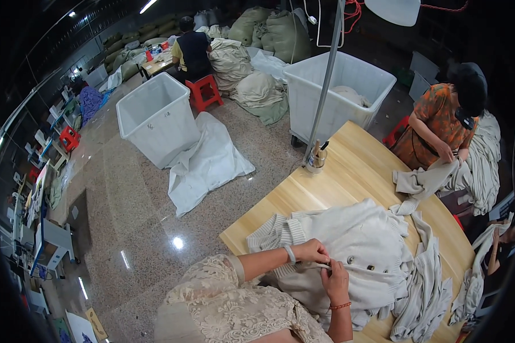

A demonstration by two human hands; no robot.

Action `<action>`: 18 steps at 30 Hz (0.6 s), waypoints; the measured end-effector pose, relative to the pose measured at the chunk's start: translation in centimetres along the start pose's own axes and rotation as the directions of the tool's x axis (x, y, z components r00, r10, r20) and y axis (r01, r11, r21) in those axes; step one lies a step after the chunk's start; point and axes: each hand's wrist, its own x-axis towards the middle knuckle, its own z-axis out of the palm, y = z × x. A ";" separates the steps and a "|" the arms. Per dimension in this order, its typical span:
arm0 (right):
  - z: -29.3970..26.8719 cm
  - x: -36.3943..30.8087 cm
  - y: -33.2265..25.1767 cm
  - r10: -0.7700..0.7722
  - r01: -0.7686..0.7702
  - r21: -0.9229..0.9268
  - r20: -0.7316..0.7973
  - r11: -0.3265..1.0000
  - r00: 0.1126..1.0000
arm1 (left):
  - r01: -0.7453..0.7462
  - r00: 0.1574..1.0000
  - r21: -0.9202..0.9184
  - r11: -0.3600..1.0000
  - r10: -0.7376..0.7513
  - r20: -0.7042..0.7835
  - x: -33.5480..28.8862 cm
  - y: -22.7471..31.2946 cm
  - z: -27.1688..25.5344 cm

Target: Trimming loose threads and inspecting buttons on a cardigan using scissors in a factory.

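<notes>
A cream knitted cardigan [363, 231] with several dark buttons lies spread on the light wooden table [355, 166]. My left hand [313, 251], with a pale band at its wrist, pinches the cardigan's front edge. Close against it, my right hand [335, 283], with a beaded bracelet, also has its fingers closed on that edge. Whatever small part of the fabric sits between the fingertips is hidden. The row of buttons runs to the right of my hands. More cream knitwear [426, 280] lies bunched on the table at the right.
A cup of tools [315, 162] stands at the table's far edge beside a metal pole [327, 86]. Across the table a co-worker [440, 123] handles a knit piece. White bins [154, 114], a white sack [206, 166] and a red stool [204, 92] stand on the floor beyond.
</notes>
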 end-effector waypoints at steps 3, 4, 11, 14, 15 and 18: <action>-0.1 -0.2 1.0 -0.006 0.005 0.025 0.051 1.000 0.999 | -0.173 0.980 0.108 0.979 0.161 0.114 -1.5 1.0 0.4; 0.1 -0.2 1.5 -0.039 0.037 0.027 0.054 0.999 0.998 | -0.204 0.978 0.322 0.925 0.182 0.096 -1.6 1.2 0.6; -0.3 0.2 1.7 -0.124 0.116 0.080 0.099 0.990 0.987 | -0.277 0.926 0.633 0.723 0.376 -0.024 -1.9 -0.7 1.2; -0.1 0.1 1.6 -0.103 0.097 0.077 0.072 0.992 0.992 | -0.276 0.918 0.632 0.724 0.394 -0.050 -2.0 -1.0 1.4; -0.1 0.2 1.6 -0.104 0.098 0.078 0.076 0.992 0.992 | -0.273 0.914 0.636 0.721 0.400 -0.061 -2.1 -0.9 1.4; -0.2 0.0 1.5 -0.083 0.079 0.065 0.070 0.995 0.994 | -0.263 0.917 0.615 0.744 0.390 -0.079 -2.2 -0.6 1.5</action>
